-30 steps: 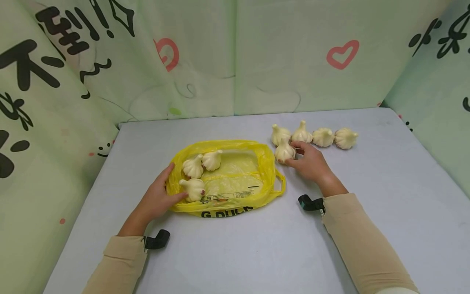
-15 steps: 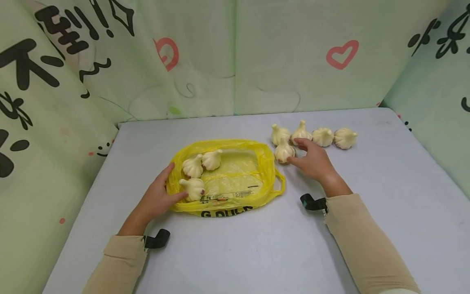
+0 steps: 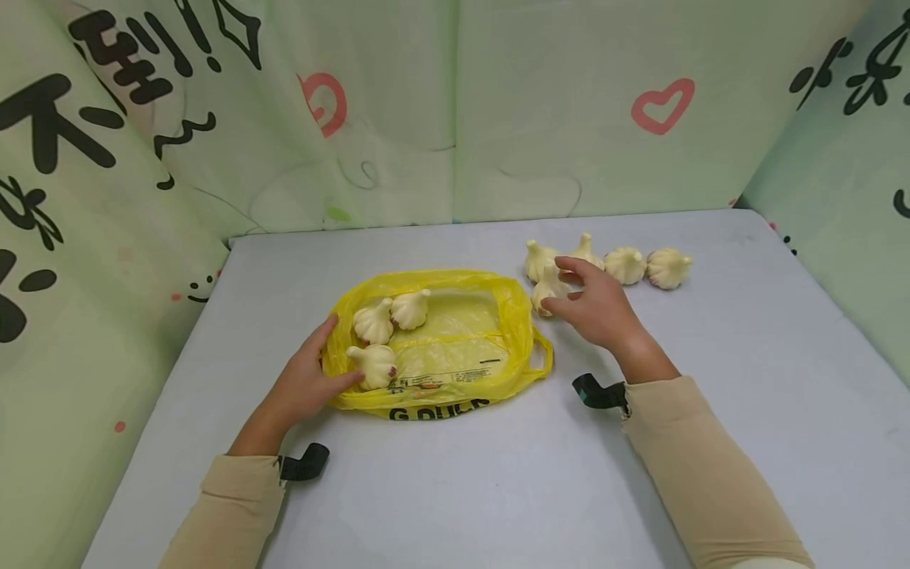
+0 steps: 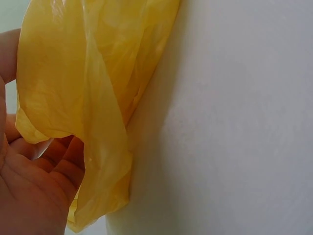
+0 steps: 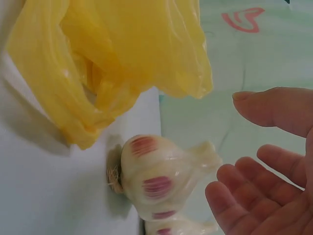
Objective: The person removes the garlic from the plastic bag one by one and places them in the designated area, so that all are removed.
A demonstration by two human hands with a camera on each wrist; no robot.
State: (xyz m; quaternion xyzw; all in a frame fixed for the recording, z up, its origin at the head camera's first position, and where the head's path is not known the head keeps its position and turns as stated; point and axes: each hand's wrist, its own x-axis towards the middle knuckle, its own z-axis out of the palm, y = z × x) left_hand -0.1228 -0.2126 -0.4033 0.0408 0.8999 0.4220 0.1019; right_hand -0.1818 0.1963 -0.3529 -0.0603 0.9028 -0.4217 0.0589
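A yellow plastic bag [image 3: 515, 371] lies open-mouthed on the table, with three garlic bulbs [image 3: 373, 322] inside, toward its left end. My left hand [image 3: 302, 387] holds the bag's left rim, thumb over the edge and fingers outside; in the left wrist view the yellow film [image 4: 54, 73] covers part of the fingers. Just right of the bag, a garlic bulb [image 3: 545, 286] stands with its stem up. My right hand [image 3: 596, 308] hovers over it, thumb and fingers spread. In the right wrist view, a gap separates the hand [image 5: 274, 181] from the purple-streaked bulb [image 5: 154, 181].
Behind the nearest bulb, several more garlic bulbs [image 3: 626, 266] form a row toward the back right of the white-covered table [image 3: 455, 490]. One bag handle [image 3: 543, 353] sticks out to the right. A printed green curtain [image 3: 540, 111] rises at the table's back edge.
My right hand, earlier close around the front garlic bulb, drew slightly right, then came back left and higher above it. The bulb, the bag and my left hand stay in place.
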